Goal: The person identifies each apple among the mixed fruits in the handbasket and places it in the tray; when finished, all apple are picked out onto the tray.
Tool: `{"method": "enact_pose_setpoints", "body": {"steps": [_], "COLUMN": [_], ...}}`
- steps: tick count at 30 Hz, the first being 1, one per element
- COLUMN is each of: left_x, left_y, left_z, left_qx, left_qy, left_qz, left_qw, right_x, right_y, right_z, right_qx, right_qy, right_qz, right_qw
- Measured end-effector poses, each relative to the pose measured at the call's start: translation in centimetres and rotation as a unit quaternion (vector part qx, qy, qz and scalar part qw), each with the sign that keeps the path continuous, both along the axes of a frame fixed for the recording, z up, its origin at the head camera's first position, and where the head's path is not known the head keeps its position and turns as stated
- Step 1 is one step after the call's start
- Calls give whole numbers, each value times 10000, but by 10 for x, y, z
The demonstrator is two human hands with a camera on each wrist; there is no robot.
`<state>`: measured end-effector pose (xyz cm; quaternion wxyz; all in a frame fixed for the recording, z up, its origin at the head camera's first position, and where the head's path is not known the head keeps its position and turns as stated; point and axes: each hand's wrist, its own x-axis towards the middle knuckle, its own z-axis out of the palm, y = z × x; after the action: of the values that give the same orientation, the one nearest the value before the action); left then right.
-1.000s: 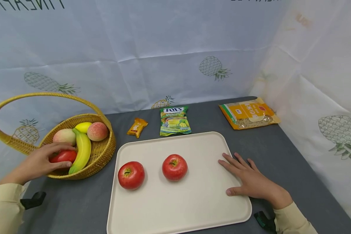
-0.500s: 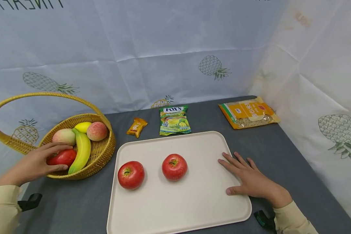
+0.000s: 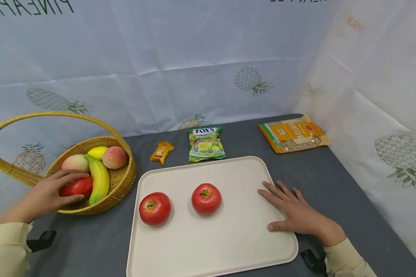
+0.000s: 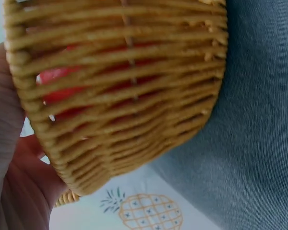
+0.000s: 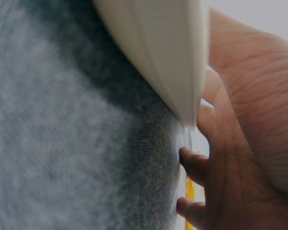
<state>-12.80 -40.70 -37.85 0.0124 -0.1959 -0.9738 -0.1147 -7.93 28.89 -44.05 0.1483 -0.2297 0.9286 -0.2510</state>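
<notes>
In the head view my left hand (image 3: 48,192) reaches over the near left rim of the yellow wicker basket (image 3: 123,188). Its fingers and thumb curl round a red apple (image 3: 79,187), partly hidden by the hand. Through the weave in the left wrist view, red patches of the apple (image 4: 62,81) show. Against the apple lies a banana (image 3: 98,181). My right hand (image 3: 296,213) rests with spread fingers on the right edge of a cream tray (image 3: 208,246). Two more red apples, one on the left (image 3: 155,209) and one mid-tray (image 3: 206,199), sit on it.
Two peaches (image 3: 114,157) and a yellow fruit (image 3: 97,152) share the basket, whose tall handle (image 3: 55,114) arches above. Behind the tray lie a small orange packet (image 3: 161,152), a green FOX'S bag (image 3: 206,144) and an orange-and-clear food bag (image 3: 294,134). Printed cloth hangs behind.
The apple in the basket shifts slightly left with my left hand, then back right beside the banana, whose lower end also moves right. My right hand stays on the tray edge.
</notes>
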Motion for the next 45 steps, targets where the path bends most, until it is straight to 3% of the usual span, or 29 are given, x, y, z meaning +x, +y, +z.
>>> {"method": "enact_pose_setpoints", "body": {"steps": [4,9,18,24,28,32,36,45], "left_x": [3,5,4,-3,-11,-21,-30,-47], "left_y": [5,17,61,105,134,164,198,269], "left_z": [5,19,48,61,64,64,60,49], "left_qx": [217,515,923,1305,1497,1673,1953,2179], "left_qy": [317,665,887,986,754,615,401,-129], "left_qz": [-47,-89,-353,-870,-1367,-1898,-2460,-3385], "left_qw": [9993,9964,9911,9827,9763,9655,9485,9153], "right_x": [0,0,-1,-1,-1,0,0,1], "right_y": [0,1,0,0,0,1,0,0], "right_z": [1,2,4,4,2,0,-2,-4], "right_qx": [10,-4,18,3,-15,-22,-47,-74], "right_qy": [46,69,81,78,113,97,85,93], "right_qz": [39,37,35,28,61,65,67,74], "right_qw": [10000,10000,10000,10000,9999,9999,9999,9999]}}
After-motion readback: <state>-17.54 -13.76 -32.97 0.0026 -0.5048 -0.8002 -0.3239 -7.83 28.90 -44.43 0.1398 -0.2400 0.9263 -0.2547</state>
